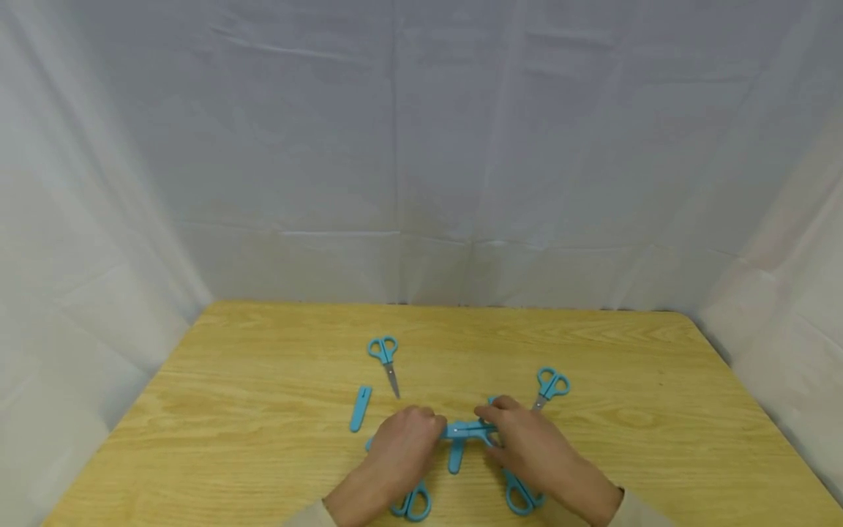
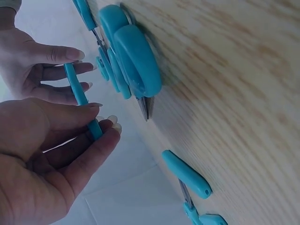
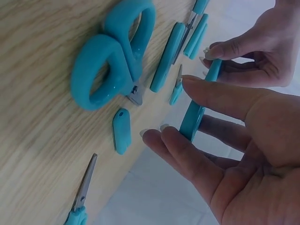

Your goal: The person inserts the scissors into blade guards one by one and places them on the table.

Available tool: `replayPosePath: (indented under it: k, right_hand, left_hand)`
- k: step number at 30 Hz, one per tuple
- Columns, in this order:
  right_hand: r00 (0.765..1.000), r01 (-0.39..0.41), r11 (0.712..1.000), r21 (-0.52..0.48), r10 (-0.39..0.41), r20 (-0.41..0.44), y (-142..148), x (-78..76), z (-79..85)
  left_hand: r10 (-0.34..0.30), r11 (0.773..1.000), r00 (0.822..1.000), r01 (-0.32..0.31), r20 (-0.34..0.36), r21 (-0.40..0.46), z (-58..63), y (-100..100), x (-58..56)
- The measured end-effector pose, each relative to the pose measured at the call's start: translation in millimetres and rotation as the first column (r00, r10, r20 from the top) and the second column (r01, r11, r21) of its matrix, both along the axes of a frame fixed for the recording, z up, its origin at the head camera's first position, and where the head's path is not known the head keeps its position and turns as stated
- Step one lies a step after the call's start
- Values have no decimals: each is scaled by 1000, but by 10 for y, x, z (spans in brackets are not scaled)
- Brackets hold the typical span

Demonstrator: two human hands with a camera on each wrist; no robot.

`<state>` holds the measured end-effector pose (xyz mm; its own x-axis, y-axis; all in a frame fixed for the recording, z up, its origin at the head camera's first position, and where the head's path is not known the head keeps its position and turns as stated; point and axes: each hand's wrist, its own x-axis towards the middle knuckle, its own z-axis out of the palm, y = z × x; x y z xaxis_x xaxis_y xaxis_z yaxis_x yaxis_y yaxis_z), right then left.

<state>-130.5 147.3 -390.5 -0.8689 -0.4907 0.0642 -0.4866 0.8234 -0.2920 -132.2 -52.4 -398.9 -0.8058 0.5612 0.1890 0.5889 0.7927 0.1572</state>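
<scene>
Both hands hold one pair of blue scissors (image 1: pixel 469 430) level above the table. My left hand (image 1: pixel 405 443) pinches its blade end between thumb and fingers, where a blue blade cover (image 2: pixel 95 129) shows at the fingertips. On the handle end, my right hand (image 1: pixel 536 443) has its thumb on one side and fingers on the other; the handle (image 3: pixel 191 121) is seen edge-on in the right wrist view. No bare metal blade shows between the hands. Beneath the held pair lies a loose blue cover (image 1: pixel 455 457). Other scissors (image 1: pixel 415 502) lie under my left wrist, and another pair (image 1: pixel 520 492) by my right wrist.
Farther back on the wooden table (image 1: pixel 263 366) lie scissors with bare blades (image 1: pixel 384 351) at left, with a loose cover (image 1: pixel 360 408) nearby. More bare scissors (image 1: pixel 551 384) lie beyond my right hand. White curtains (image 1: pixel 461 146) surround the table's back and sides.
</scene>
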Motion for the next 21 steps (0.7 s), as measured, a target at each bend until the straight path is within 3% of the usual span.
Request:
replayPosePath:
  k: [14,21]
  right_hand:
    - [1000,16,1000,-2,-16,-25,14,-23,13]
    - [999,28,1000,-8,-28,15,104,-42,37]
  left_hand:
    - [-19,1000,999,19,-42,3,-19,-5,-39]
    - [-48,999,997,50,-59,23,-27,44,-82]
